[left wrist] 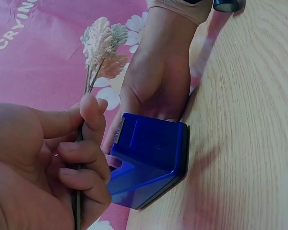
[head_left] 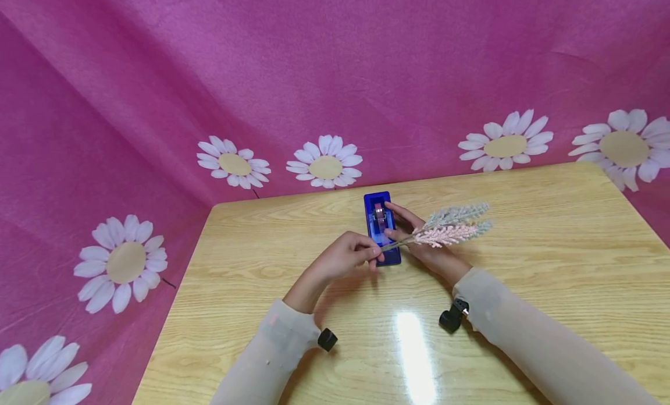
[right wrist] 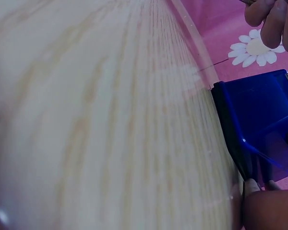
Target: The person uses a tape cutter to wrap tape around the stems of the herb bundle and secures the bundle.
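Observation:
A blue tape dispenser [head_left: 389, 258] lies on the wooden table, a pinkish tape roll [head_left: 379, 209] showing inside it. My right hand [head_left: 429, 252] grips the dispenser from its right side, fingertips [right wrist: 251, 187] at the lower edge of its body. In my left hand [head_left: 348, 256], thumb and curled fingers hold the thin stems of artificial flower sprigs [head_left: 447, 235]. Their fluffy pink and grey-green heads point right, above my right hand. The left wrist view shows the dispenser's serrated cutter [left wrist: 119, 130] close beside my left fingers.
The pale wooden table [head_left: 251, 236] has its far edge just behind the dispenser. Pink cloth [head_left: 335, 61] printed with big white daisies hangs at the back and left. Black wrist cameras sit at both sleeves, and a bright light reflection [head_left: 413, 352] lies on the tabletop near the front.

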Action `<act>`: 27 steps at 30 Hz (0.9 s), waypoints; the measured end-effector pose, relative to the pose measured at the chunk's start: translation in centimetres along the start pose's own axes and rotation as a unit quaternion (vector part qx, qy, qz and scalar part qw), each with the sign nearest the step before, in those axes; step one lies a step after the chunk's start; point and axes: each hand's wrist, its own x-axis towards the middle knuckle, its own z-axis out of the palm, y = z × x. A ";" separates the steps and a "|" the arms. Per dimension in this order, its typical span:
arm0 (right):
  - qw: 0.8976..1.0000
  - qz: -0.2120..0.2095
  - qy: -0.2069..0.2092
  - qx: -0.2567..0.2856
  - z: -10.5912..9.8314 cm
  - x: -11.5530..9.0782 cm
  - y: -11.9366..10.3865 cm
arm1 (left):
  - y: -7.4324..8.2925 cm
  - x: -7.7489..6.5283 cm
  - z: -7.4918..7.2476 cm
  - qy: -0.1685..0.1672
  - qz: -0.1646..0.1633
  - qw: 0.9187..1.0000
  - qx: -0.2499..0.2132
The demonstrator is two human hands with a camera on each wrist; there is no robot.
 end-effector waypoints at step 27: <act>0.996 -0.075 0.018 0.035 0.2 1.1 2.4 | 0.1 0.4 -0.4 0.043 0.002 0.999 0.000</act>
